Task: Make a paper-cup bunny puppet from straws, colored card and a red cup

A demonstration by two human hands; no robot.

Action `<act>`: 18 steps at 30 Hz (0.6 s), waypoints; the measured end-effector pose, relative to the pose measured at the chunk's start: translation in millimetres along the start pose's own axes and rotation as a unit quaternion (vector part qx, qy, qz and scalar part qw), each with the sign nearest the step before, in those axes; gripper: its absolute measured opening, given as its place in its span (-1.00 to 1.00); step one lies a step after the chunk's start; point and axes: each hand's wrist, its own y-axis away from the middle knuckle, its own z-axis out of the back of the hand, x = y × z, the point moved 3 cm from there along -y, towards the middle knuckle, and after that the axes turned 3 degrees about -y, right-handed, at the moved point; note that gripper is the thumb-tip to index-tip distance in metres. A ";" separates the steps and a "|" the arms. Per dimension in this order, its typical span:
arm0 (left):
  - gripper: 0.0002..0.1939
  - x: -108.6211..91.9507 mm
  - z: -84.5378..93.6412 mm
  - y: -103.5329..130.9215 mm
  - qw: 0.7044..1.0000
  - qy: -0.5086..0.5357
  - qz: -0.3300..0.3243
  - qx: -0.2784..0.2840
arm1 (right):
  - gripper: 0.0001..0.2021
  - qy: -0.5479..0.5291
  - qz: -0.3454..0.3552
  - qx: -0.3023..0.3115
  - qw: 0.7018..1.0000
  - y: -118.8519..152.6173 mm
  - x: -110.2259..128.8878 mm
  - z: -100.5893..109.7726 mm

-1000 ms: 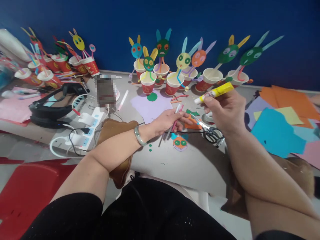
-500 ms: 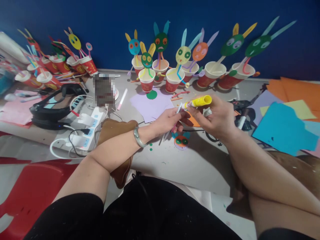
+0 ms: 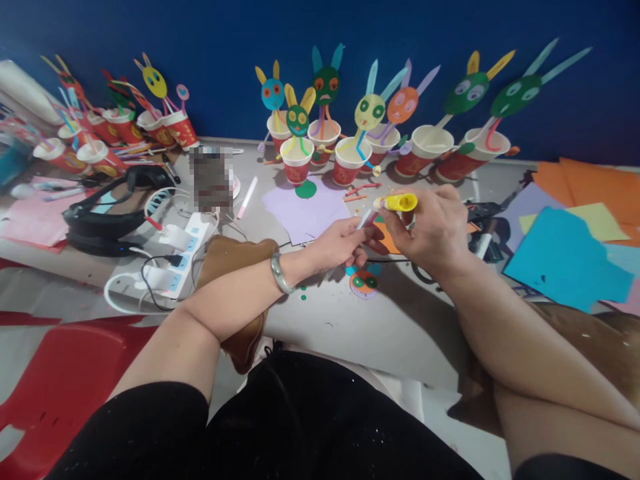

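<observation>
My left hand (image 3: 345, 243) is closed around a thin pale strip (image 3: 367, 219), apparently paper, whose end sticks up past the fingers. Facing it, my right hand (image 3: 435, 227) grips a yellow glue stick (image 3: 401, 202), its hollow end towards me and its other end at the strip's tip. Whether the two touch I cannot tell. Under my hands lies an orange paper face (image 3: 363, 283) with green eyes and blue pieces at its top. Partly hidden behind my fingers is an orange paper piece (image 3: 389, 238). Beyond, a green paper circle (image 3: 305, 189) rests on lilac paper (image 3: 285, 213).
Paper cups (image 3: 346, 175) with paper-faced figures line the blue wall. On the left are a power strip (image 3: 187, 260), a black headset (image 3: 107, 233) and a pink-tipped marker (image 3: 247, 198). Blue paper sheets (image 3: 570, 260) lie right, and a brown pouch (image 3: 235, 267) sits under my left forearm.
The glue stick has swung so its hollow end points more towards me, and it has shifted slightly left. My right hand turned with it. My left hand has barely moved.
</observation>
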 end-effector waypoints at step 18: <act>-0.80 -5.6 1.7 1.3 1.000 -0.027 -0.004 -0.010 | -0.72 -0.012 0.102 -0.054 0.993 5.1 1.6 -5.0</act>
